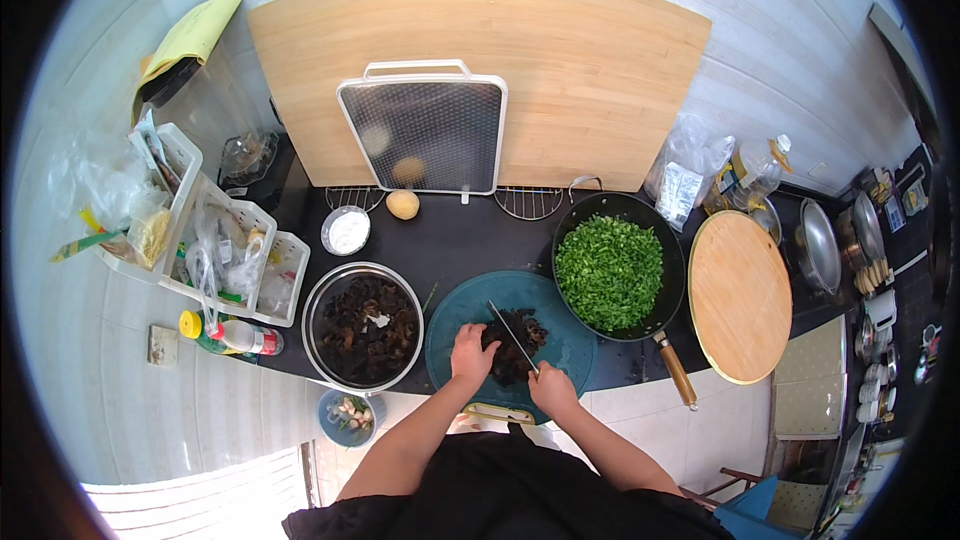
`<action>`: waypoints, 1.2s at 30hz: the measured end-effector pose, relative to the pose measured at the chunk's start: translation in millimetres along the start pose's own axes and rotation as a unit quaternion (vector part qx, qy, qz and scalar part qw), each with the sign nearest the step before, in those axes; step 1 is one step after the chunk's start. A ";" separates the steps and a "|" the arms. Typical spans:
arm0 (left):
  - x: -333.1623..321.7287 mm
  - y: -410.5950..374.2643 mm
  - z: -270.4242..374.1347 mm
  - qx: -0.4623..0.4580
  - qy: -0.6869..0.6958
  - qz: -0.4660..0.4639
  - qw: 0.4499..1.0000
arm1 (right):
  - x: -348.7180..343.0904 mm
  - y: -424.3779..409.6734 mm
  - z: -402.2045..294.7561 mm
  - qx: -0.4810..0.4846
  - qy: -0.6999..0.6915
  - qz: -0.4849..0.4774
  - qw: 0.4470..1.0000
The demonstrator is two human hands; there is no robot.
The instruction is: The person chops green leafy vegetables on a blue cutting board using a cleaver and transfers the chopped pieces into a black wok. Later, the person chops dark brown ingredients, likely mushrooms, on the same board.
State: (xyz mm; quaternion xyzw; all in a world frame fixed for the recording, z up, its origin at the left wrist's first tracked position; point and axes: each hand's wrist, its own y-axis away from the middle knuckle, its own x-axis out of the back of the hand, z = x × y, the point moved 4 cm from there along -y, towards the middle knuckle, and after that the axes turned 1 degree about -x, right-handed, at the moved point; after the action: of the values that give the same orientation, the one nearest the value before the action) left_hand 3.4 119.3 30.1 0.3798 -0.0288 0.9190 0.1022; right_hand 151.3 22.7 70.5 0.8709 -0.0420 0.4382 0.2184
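A round teal cutting board (pixel 450 315) lies at the counter's front edge, its handle towards me. On it is a heap of dark wood ear fungus (pixel 531 334). My right hand (pixel 553 390) grips a kitchen knife (pixel 513 337), whose blade stands over the heap. My left hand (pixel 472 354) rests on the heap's left side, fingers bent, partly on dark pieces; whether it pinches any is hard to see. Left of the board a steel bowl (pixel 363 384) holds more of the dark fungus with a white scrap on top. To the right, a black wok (pixel 679 262) is full of chopped greens (pixel 609 272).
A small bowl of white powder (pixel 349 231) and a potato-like item (pixel 403 205) sit behind. A wooden disc (pixel 740 296) is right of the wok, whose handle (pixel 676 373) juts over the edge. White baskets (pixel 289 277) stand left; below hangs a blue bin (pixel 351 439).
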 end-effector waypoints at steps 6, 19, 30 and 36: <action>-6.7 -0.3 -4.3 -0.018 0.005 0.007 1.000 | -5.2 -15.2 -2.3 -0.012 0.023 -0.013 1.000; -7.4 -3.7 9.2 -0.045 -0.039 0.026 0.998 | -25.1 -28.0 -1.5 -0.024 0.040 0.002 0.999; -9.1 -5.1 3.9 -0.031 -0.020 0.044 0.998 | 10.6 -10.5 -6.5 -0.008 -0.021 0.002 1.000; -16.1 -6.5 -7.1 -0.047 0.003 0.051 0.998 | -8.3 -18.8 -1.5 -0.011 0.014 -0.023 1.000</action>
State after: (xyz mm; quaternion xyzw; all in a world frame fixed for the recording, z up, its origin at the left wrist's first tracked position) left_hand 11.0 123.9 13.5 0.3698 -0.0910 0.9218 0.0727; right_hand 150.1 39.3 58.3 0.8631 -0.0239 0.4446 0.2383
